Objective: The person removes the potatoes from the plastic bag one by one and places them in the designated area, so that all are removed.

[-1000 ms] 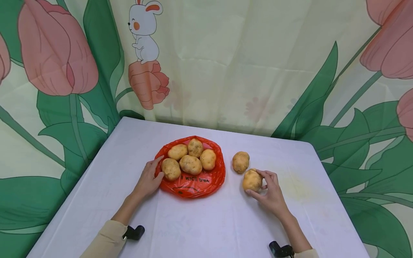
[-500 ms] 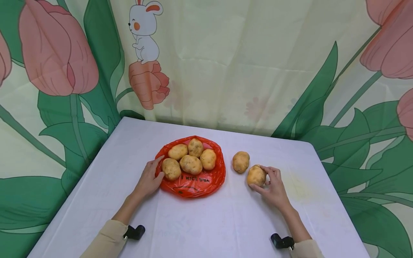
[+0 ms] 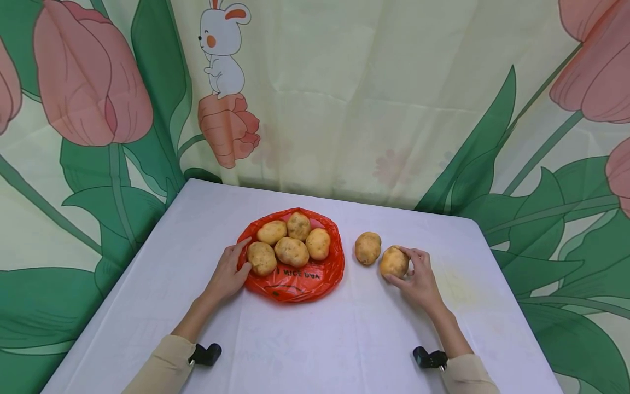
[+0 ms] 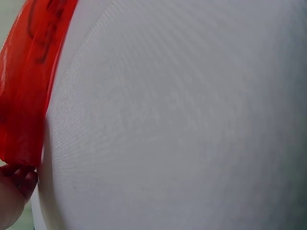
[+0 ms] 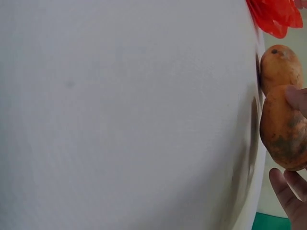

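My left hand (image 3: 228,272) grips the left rim of a red plastic bag (image 3: 295,290) that is spread open on the table. Several potatoes (image 3: 291,251) lie in the bag. In the left wrist view my fingertips (image 4: 28,182) show curled at the lower edge of the red plastic (image 4: 24,96). To the right of the bag, my right hand (image 3: 420,282) pinches a potato (image 3: 394,262) between thumb and fingers. Just left of it sits another loose potato (image 3: 367,248), also seen behind the held potato (image 5: 280,127) in the right wrist view.
A white cloth covers the table (image 3: 305,350). Behind it hangs a curtain (image 3: 334,109) printed with tulips and a rabbit. Black wrist cameras (image 3: 205,354) sit at both sleeves.
My right hand has carried its potato a little right and away from me, to beside the loose potato. The left hand stays at the bag's rim.
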### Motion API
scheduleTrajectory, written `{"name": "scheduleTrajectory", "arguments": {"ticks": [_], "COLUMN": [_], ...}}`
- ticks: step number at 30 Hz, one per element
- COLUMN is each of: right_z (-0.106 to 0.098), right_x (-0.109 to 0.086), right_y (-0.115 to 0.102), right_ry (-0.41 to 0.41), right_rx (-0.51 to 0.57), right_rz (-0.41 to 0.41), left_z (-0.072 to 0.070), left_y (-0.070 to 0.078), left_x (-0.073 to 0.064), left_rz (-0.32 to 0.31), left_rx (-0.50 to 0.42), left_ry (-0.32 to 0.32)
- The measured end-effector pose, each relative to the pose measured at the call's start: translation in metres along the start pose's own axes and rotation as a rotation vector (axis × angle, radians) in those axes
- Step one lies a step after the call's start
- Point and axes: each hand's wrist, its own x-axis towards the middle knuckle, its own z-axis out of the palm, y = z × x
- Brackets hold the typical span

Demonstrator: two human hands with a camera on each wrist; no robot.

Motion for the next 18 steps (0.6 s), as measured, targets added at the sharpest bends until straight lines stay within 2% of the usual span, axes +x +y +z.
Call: {"name": "scheduleTrajectory", "arguments": {"ticks": [8,18], "right_z": [-0.009,-0.022], "right_x": [0.008,0.020], "right_y": [0.006,0.012], "right_ry": [-0.055,-0.140], "right_rx": [-0.015,-0.040], "right_rz": [0.019,-0.040], "left_z": [0.000,-0.001], "left_y": [0.001,0.001], "left_x": [0.000,0.000], "left_rz": [-0.001,-0.004], "left_rx": [0.006,0.007], "left_ry": [0.000,-0.003]}}
